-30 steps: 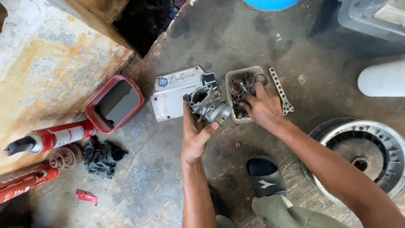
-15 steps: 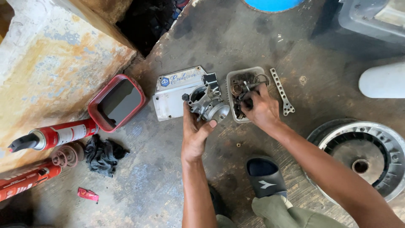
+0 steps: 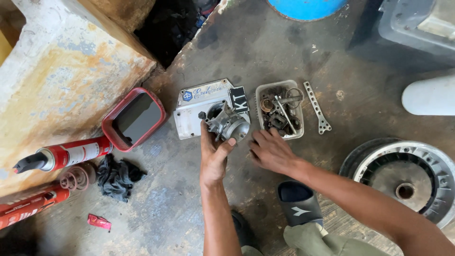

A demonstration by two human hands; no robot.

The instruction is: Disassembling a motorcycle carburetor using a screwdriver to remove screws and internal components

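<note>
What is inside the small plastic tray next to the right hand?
The plastic tray holds rusty metal parts: springs, a ring, dark pieces. Its bottom is covered by them.

Bare grey concrete floor point(image 3: 199, 199), stained and scuffed. Lying on it: white rectangular metal cover plate point(image 3: 194, 111), clear plastic tray point(image 3: 259, 102) of rusty small parts, flat perforated metal strip point(image 3: 316, 107), red-rimmed rectangular housing with dark insert point(image 3: 134, 118), two red sealant cartridges point(image 3: 71, 154) point(image 3: 28, 206), rust-coloured coil spring point(image 3: 76, 177), crumpled black rag point(image 3: 116, 175), small red wrapper scrap point(image 3: 98, 221), round grey metal drum point(image 3: 403, 178), black slide sandal point(image 3: 299, 204). Blue round container point(image 3: 305, 6) at top edge.
</note>
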